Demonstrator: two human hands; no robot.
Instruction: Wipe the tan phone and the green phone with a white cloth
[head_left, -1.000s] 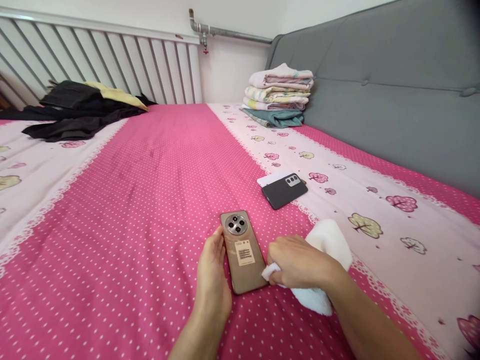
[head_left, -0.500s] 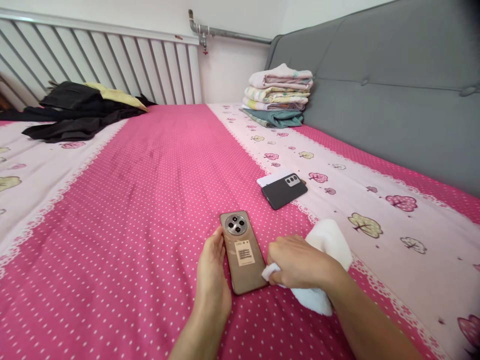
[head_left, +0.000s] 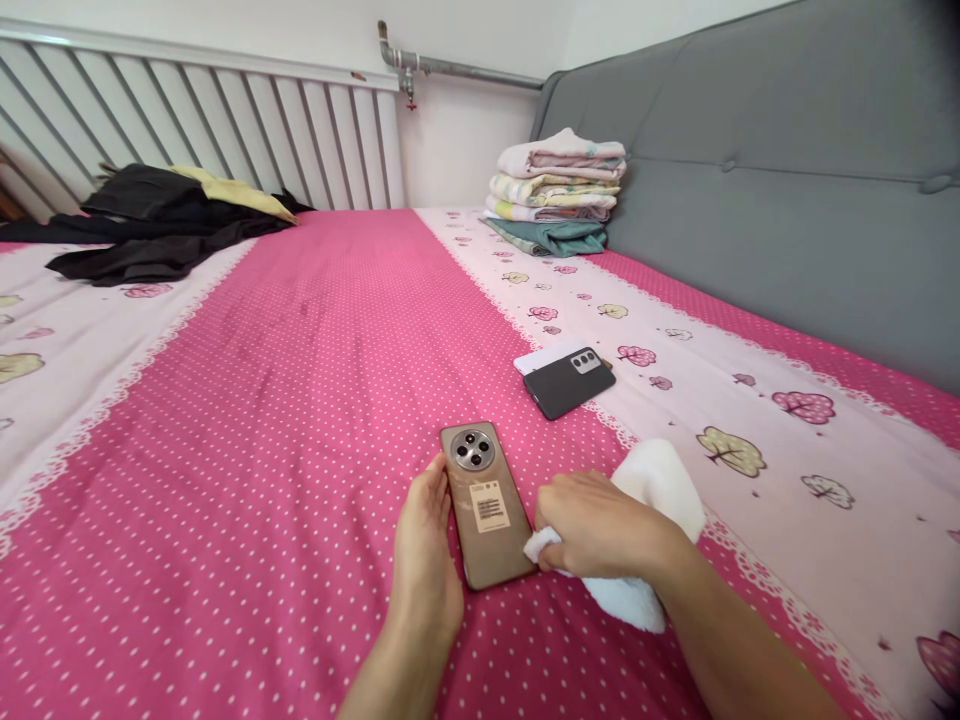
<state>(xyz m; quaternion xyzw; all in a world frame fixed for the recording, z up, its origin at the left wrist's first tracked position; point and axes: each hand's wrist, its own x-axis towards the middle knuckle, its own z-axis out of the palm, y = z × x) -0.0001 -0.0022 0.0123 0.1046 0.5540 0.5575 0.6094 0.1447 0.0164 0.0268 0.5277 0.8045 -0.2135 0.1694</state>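
Observation:
A gold-brown phone [head_left: 491,560] lies back up on the pink dotted bedsheet, with a round camera ring at its far end and a printed label on its back. My left hand [head_left: 426,545] grips it along the left edge, fingers together against its side; some fingertips are hidden. In my right hand [head_left: 592,520] a white cloth [head_left: 626,600] is bunched, one corner poking out between thumb and fingers. That corner touches the phone's lower right edge. The rest of the cloth spreads behind and below the hand.
Beyond the hands, a black phone [head_left: 562,390] overlaps a flat white item [head_left: 536,358]. Folded fabrics [head_left: 559,185] are stacked by the grey headboard [head_left: 750,200]. Dark clothes [head_left: 150,230] lie at the far left, before a white radiator [head_left: 225,120]. A pipe [head_left: 480,70] runs along the wall.

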